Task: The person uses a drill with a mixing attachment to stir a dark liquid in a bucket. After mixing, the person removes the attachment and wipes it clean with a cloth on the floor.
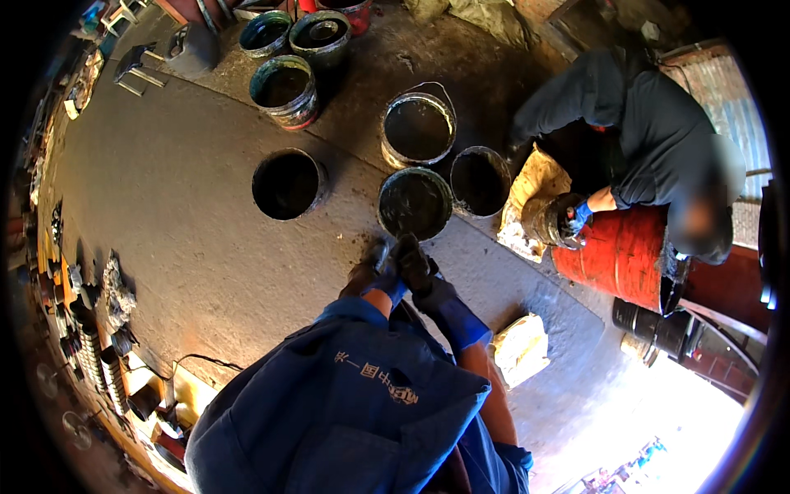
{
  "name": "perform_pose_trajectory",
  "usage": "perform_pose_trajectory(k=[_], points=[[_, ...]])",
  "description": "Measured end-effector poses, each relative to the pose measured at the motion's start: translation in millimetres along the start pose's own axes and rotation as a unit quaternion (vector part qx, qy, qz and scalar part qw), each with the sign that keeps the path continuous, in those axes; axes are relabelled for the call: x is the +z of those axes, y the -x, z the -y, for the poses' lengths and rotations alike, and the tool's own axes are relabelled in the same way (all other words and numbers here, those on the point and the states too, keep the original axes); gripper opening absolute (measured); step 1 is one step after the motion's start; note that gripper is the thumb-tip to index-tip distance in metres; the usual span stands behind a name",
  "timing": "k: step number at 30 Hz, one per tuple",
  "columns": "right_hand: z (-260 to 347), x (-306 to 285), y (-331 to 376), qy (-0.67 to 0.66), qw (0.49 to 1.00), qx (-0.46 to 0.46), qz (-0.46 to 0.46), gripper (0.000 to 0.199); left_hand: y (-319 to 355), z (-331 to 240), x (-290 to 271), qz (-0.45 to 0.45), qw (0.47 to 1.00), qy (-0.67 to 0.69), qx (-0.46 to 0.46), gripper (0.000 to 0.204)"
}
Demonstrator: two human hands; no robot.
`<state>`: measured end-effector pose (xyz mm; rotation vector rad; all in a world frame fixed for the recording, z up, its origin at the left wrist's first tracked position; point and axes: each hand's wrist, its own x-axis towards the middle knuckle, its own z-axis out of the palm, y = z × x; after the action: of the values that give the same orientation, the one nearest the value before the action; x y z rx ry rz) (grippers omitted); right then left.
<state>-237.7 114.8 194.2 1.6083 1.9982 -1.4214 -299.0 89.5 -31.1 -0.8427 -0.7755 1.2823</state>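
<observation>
- On the concrete floor, directly ahead of the person: one round bucket, rim grimy, filled near the brim with dark, thick, greasy matter.
- Left hand: dark soiled glove with blue cuff, held just below that bucket's near rim; whether the fingers are curled or spread cannot be told.
- Right hand: same kind of glove, beside the left, fingertips close to the bucket's rim; grip cannot be told either.
- Second bucket, just behind the first: pale rim, wire handle, dark contents.
- Third bucket, touching the first on its right: interior dark, level unclear.
- Black bucket, apart to the left: interior in shadow.
- Green-rimmed bucket farther back, dark inside; two more pails behind it.
- Red drum, lying on its side at right; a co-worker in dark clothing crouches over it, blue-gloved hand on a round metal part.
- Yellowish sack near the person's right forearm.
</observation>
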Motion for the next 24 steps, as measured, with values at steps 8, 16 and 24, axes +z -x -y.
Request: perform_pose_trajectory(k=[8,16,24], points=[[20.1,7.9,-0.7,0.018,1.0,-0.024,0.006,0.029,16.4,-82.6,-47.5,0.159,0.969,0.188,-0.018,0.018],[-0.8,11.1,2.7,0.003,1.0,0.007,-0.012,0.028,17.2,-47.2,-15.7,0.029,0.994,-0.068,-0.084,0.039],[-13.8,17.1,5.0,-0.008,0.999,0.023,-0.035,0.027,4.2,-41.9,-29.1,0.144,0.986,-0.004,-0.086,0.039]])
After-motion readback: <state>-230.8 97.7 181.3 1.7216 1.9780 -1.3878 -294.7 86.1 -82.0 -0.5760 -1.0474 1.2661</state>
